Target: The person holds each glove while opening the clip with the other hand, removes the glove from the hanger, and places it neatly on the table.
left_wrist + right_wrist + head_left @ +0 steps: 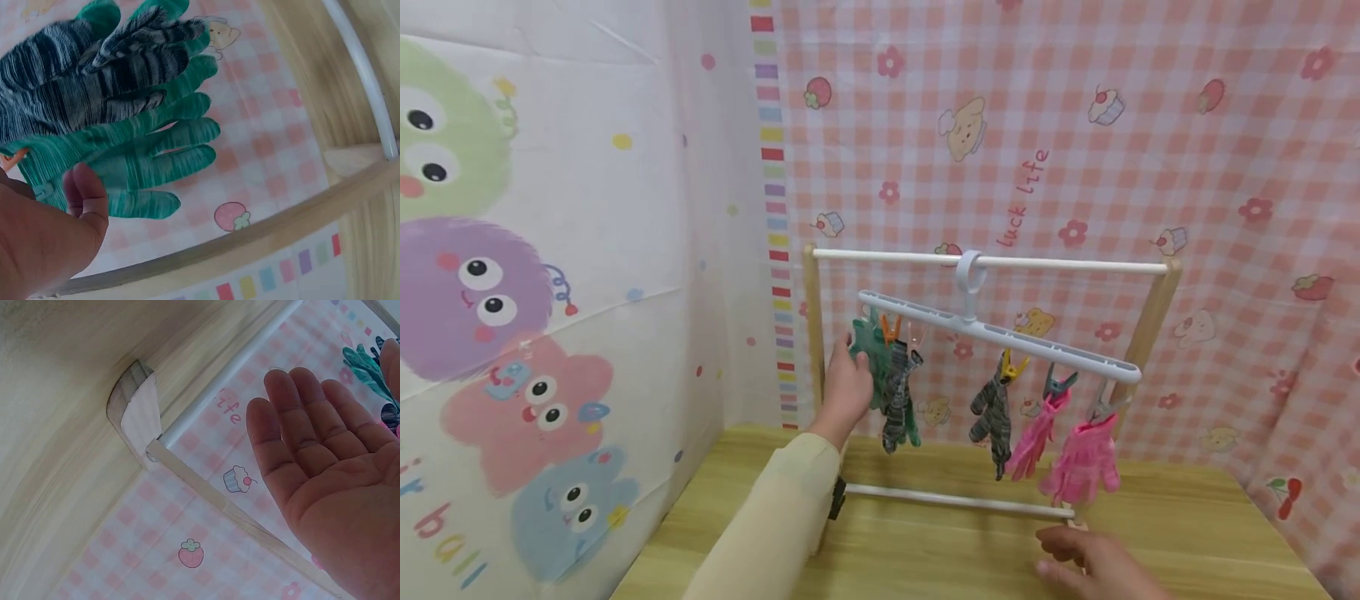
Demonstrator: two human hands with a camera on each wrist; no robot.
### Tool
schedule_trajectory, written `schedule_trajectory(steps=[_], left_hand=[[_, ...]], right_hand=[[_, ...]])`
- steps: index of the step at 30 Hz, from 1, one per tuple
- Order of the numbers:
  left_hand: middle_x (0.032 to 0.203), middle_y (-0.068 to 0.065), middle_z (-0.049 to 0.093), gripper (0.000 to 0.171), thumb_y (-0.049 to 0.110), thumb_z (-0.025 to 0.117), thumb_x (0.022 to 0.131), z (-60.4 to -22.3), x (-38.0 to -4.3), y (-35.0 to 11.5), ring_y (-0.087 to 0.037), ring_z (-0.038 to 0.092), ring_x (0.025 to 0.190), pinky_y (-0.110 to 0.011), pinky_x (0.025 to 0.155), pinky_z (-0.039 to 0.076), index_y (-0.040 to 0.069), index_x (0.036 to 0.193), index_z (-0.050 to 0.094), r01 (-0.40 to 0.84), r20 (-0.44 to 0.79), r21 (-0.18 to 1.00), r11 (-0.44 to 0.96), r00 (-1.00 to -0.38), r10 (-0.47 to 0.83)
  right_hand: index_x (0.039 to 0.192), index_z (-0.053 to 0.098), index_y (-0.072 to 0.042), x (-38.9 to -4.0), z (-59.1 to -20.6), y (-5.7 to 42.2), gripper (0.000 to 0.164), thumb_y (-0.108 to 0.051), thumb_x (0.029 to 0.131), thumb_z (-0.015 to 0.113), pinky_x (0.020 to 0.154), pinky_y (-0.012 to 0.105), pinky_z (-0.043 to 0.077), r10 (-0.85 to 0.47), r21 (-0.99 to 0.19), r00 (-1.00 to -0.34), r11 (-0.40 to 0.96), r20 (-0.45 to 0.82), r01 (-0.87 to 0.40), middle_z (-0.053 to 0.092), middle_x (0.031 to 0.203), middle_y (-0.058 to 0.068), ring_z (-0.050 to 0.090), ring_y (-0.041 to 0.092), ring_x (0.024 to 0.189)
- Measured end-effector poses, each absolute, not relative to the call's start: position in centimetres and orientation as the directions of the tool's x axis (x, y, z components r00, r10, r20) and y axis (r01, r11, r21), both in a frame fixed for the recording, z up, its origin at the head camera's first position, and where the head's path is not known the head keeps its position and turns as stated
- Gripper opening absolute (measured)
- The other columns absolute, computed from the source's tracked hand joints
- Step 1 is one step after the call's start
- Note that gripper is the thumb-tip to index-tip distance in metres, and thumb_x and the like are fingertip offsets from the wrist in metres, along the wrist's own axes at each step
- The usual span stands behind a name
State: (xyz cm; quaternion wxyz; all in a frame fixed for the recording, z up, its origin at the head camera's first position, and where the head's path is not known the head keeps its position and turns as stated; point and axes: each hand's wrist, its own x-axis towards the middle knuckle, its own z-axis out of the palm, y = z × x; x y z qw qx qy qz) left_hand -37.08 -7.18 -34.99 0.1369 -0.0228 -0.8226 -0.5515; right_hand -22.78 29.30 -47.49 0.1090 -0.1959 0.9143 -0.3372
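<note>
In the head view my left hand (848, 385) is at the green gloves on the hanger's left end, thumb in front. The left wrist view shows its fingertips pinching a green glove (156, 169) near the cuff. A dark grey striped glove (94, 75) overlaps the green ones. My right hand (1093, 562) holds nothing, fingers nearly straight, below the pink gloves (1084, 462). A light grey clip hanger (925, 310) tilts down to the right. Another dark striped glove (992, 410) hangs from a yellow clip (1012, 367).
A wooden stand with a white top rod (1075, 265) bears the hanger by its hook (970, 271). A lower rod (955, 498) runs close over the wooden table (940, 550). A pink checked cloth (1060, 108) hangs behind, and a cartoon-printed sheet (647, 250) on the left.
</note>
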Motion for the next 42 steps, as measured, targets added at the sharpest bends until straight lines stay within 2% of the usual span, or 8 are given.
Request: schedule_trajectory(steps=[11, 15, 23, 28, 32, 33, 37, 42], left_hand=[[0.179, -0.009, 0.025, 0.061, 0.021, 0.035, 0.118, -34.5, -39.5, -6.6, -0.037, 0.036, 0.16, -0.058, 0.127, 0.037, 0.011, 0.172, 0.007, 0.167, 0.209, 0.934, 0.316, -0.972, -0.104], [0.179, -0.009, 0.024, 0.061, 0.02, 0.034, 0.118, -34.5, -40.3, -6.9, -0.038, 0.046, 0.152, -0.056, 0.114, 0.05, 0.012, 0.171, 0.004, 0.141, 0.175, 0.948, 0.285, -0.98, -0.096], [0.179, -0.008, 0.025, 0.064, 0.021, 0.033, 0.118, -34.3, -41.3, -7.2, -0.036, 0.065, 0.11, -0.042, 0.087, 0.057, 0.017, 0.172, -0.003, 0.099, 0.117, 0.968, 0.233, -0.991, -0.067], [0.174, -0.011, 0.035, 0.06, 0.02, 0.033, 0.118, -34.7, -41.4, -7.2, -0.036, 0.064, 0.114, -0.043, 0.088, 0.057, 0.015, 0.171, 0.006, 0.099, 0.123, 0.961, 0.26, -0.99, -0.075], [0.171, -0.016, 0.039, 0.054, 0.021, 0.036, 0.118, -35.1, -41.2, -7.1, -0.039, 0.057, 0.139, -0.052, 0.106, 0.055, 0.01, 0.169, 0.023, 0.098, 0.131, 0.948, 0.303, -0.987, -0.09], [0.169, -0.018, 0.041, 0.052, 0.022, 0.038, 0.118, -35.2, -41.2, -7.0, -0.038, 0.053, 0.144, -0.053, 0.111, 0.053, 0.009, 0.167, 0.028, 0.093, 0.129, 0.943, 0.319, -0.987, -0.095], [0.163, -0.021, 0.048, 0.05, 0.024, 0.044, 0.116, -35.8, -39.9, -6.7, -0.039, 0.049, 0.15, -0.057, 0.12, 0.046, 0.004, 0.162, 0.038, 0.09, 0.137, 0.929, 0.36, -0.985, -0.107], [0.151, -0.022, 0.058, 0.046, 0.024, 0.051, 0.115, -37.0, -37.9, -6.7, -0.035, 0.07, 0.114, -0.046, 0.091, 0.061, 0.004, 0.156, 0.047, 0.106, 0.154, 0.944, 0.314, -0.979, -0.132]], right_hand=[[0.135, 0.067, 0.002, -22.5, -47.6, 29.6, 0.046, -0.034, 0.108, 0.065, 0.081, 0.032, 0.061, -0.447, -0.665, -0.892, 0.687, -0.068, -0.293, 0.075, 0.127, 0.022, 0.075, 0.027, 0.106], [0.134, 0.067, 0.003, -22.5, -47.6, 29.6, 0.045, -0.033, 0.108, 0.064, 0.08, 0.028, 0.059, -0.446, -0.683, -0.892, 0.676, -0.079, -0.277, 0.075, 0.127, 0.022, 0.074, 0.024, 0.104], [0.132, 0.068, 0.004, -23.6, -50.0, 30.5, 0.044, -0.033, 0.109, 0.063, 0.078, 0.027, 0.059, -0.465, -0.669, -0.884, 0.674, -0.054, -0.313, 0.076, 0.124, 0.019, 0.073, 0.011, 0.1], [0.131, 0.068, 0.005, -24.2, -51.3, 31.0, 0.045, -0.033, 0.109, 0.063, 0.077, 0.024, 0.059, -0.49, -0.653, -0.872, 0.664, -0.012, -0.364, 0.077, 0.123, 0.018, 0.071, 0.003, 0.101], [0.132, 0.069, 0.005, -23.5, -49.6, 30.1, 0.044, -0.032, 0.11, 0.062, 0.079, 0.027, 0.059, -0.462, -0.684, -0.885, 0.663, -0.055, -0.304, 0.076, 0.125, 0.02, 0.074, 0.014, 0.104], [0.133, 0.071, -0.003, -24.1, -50.6, 30.6, 0.041, -0.035, 0.109, 0.063, 0.08, 0.026, 0.059, -0.452, -0.699, -0.89, 0.656, -0.062, -0.285, 0.077, 0.125, 0.014, 0.073, 0.012, 0.104], [0.133, 0.071, -0.004, -23.5, -49.7, 30.2, 0.041, -0.035, 0.109, 0.063, 0.08, 0.026, 0.059, -0.453, -0.711, -0.889, 0.648, -0.069, -0.275, 0.077, 0.127, 0.014, 0.073, 0.011, 0.104], [0.135, 0.065, 0.01, -23.1, -48.9, 29.8, 0.049, -0.032, 0.11, 0.06, 0.085, 0.039, 0.063, -0.487, -0.73, -0.866, 0.631, -0.111, -0.262, 0.073, 0.129, 0.025, 0.074, 0.025, 0.108]])
